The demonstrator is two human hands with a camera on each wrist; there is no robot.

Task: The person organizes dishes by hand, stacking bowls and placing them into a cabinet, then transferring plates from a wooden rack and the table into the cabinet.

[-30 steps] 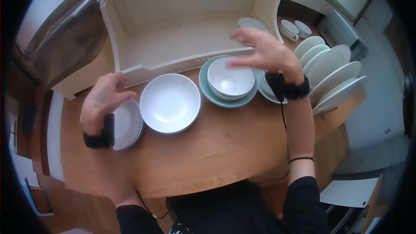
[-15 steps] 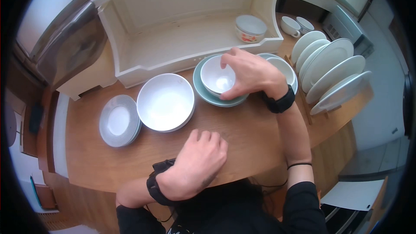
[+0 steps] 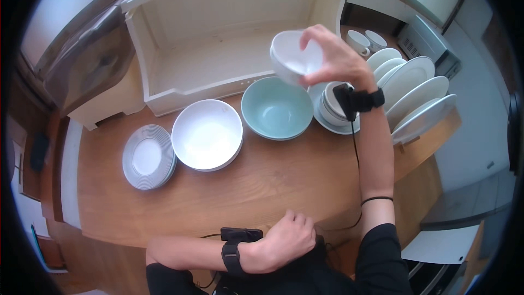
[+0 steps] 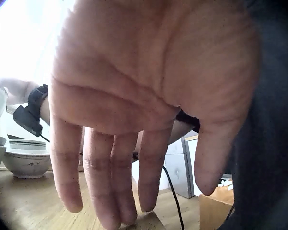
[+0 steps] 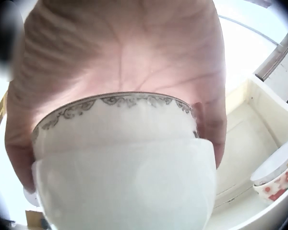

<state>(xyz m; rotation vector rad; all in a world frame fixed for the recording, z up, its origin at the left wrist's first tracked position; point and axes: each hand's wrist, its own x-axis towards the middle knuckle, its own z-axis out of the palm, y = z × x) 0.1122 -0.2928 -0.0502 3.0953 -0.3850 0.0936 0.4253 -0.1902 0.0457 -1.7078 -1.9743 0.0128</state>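
Observation:
My right hand (image 3: 341,57) grips a nested stack of white bowls (image 3: 286,57) from the side, thumb near the lower edge and fingers over the rim. The right wrist view shows an inner bowl (image 5: 120,122) with a grey patterned border, set in a plain white bowl (image 5: 127,187). The stack is raised above a large teal bowl (image 3: 278,112) on the table. Left of that sits a big white bowl (image 3: 207,134), then a stack of ribbed plates (image 3: 147,155). My left hand (image 3: 286,243) hangs loose at the table's front edge, its fingers (image 4: 101,191) extended, holding nothing.
A cream open-fronted cabinet (image 3: 191,90) spans the back of the table; a floral bowl with a lid (image 5: 278,184) stands inside. Smaller bowls (image 3: 332,112) sit right of the teal bowl. Upright plates (image 3: 417,98) fill a rack at far right, with cups (image 3: 357,41) behind.
My right hand has reached the small white bowls and lifted them up and back out of the teal bowl. The left hand has moved from the left plates to the front edge.

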